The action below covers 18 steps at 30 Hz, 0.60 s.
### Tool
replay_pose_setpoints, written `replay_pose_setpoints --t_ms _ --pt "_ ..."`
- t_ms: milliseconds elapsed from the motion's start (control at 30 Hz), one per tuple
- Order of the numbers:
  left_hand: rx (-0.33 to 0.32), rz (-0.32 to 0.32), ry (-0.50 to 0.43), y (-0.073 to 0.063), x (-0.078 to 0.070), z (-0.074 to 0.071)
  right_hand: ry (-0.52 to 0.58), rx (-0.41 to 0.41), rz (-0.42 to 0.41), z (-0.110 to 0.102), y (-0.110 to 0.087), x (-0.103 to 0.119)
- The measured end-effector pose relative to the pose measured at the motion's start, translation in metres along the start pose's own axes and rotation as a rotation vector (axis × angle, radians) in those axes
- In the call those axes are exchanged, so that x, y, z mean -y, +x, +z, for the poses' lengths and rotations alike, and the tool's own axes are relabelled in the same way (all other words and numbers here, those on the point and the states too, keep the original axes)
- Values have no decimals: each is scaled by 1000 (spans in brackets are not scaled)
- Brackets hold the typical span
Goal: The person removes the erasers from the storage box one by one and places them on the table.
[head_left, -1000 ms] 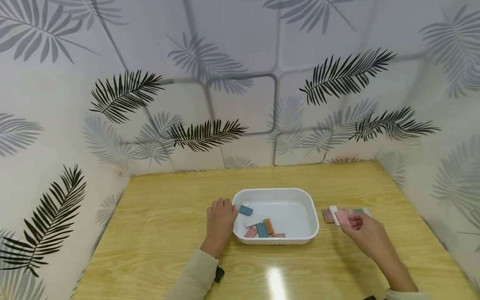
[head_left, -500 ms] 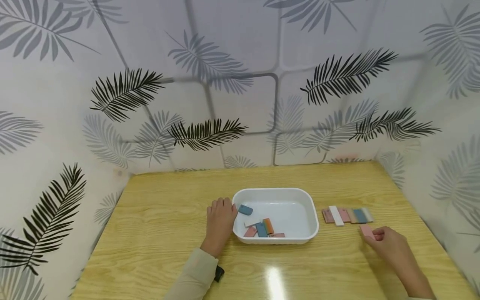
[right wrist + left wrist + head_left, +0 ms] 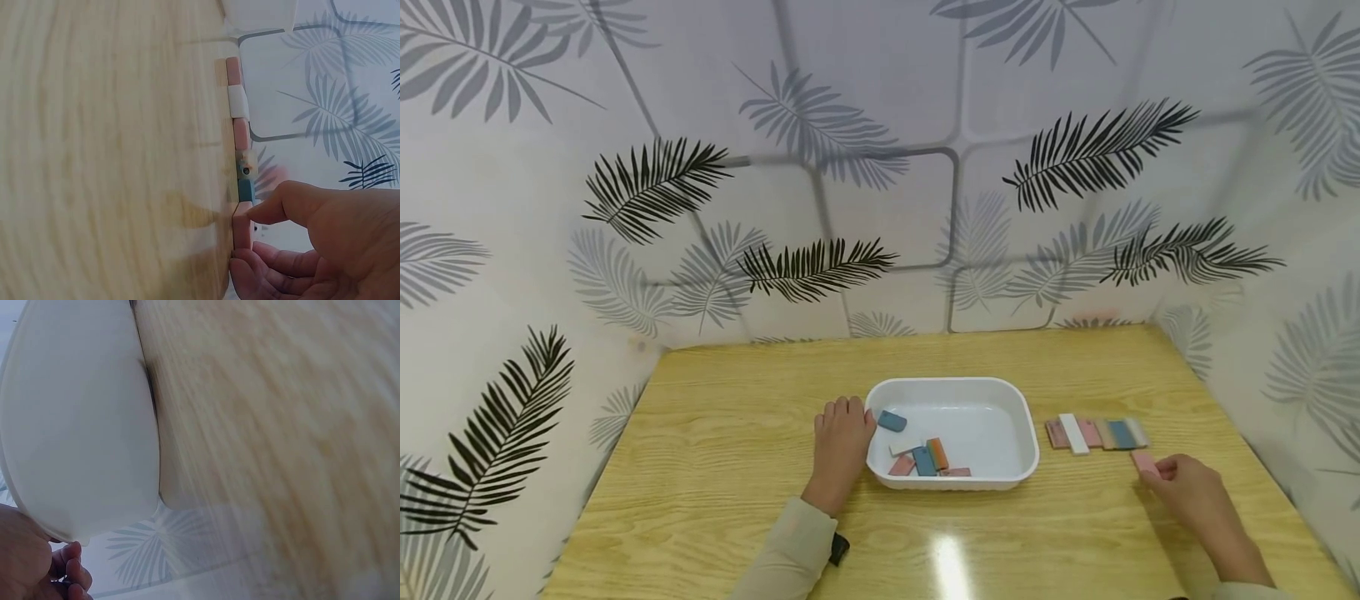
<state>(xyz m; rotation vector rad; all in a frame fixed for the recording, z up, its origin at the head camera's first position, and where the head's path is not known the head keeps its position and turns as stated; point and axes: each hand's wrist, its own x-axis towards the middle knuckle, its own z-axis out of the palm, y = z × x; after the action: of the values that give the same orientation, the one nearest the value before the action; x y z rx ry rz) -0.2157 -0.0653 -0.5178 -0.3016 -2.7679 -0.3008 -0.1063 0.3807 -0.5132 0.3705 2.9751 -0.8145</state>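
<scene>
My right hand (image 3: pixel 1195 496) pinches a pink eraser (image 3: pixel 242 228) between thumb and fingers. It is low over the table, just in front of the right end of a row of erasers. In that row are pink ones, a white eraser (image 3: pixel 1072 433) lying askew and sticking out at the front, a beige one, a blue eraser (image 3: pixel 1122 433) and a pale one at the right end. My left hand (image 3: pixel 842 450) grips the left rim of a white plastic tray (image 3: pixel 992 482); the left wrist view shows its fingers curled at the rim (image 3: pixel 37 525).
Inside the tray, toward its left and front, lie several loose erasers, among them a blue one (image 3: pixel 892 421) and an orange-and-green one (image 3: pixel 936 454). The wooden table (image 3: pixel 715 467) meets a leaf-patterned backdrop (image 3: pixel 850 208) at the back and sides.
My right hand has moved right and toward me with the pink eraser, from over the row to its front right. The left hand and the tray stay in place.
</scene>
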Motion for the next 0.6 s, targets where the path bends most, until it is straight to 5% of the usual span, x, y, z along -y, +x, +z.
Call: replay_pose_setpoints --t_ms 233,600 --pt "-3 3 1 1 -1 0 10 63 32 -4 6 -2" --pt "-9 4 0 0 -1 -1 3 51 11 -2 8 -4"
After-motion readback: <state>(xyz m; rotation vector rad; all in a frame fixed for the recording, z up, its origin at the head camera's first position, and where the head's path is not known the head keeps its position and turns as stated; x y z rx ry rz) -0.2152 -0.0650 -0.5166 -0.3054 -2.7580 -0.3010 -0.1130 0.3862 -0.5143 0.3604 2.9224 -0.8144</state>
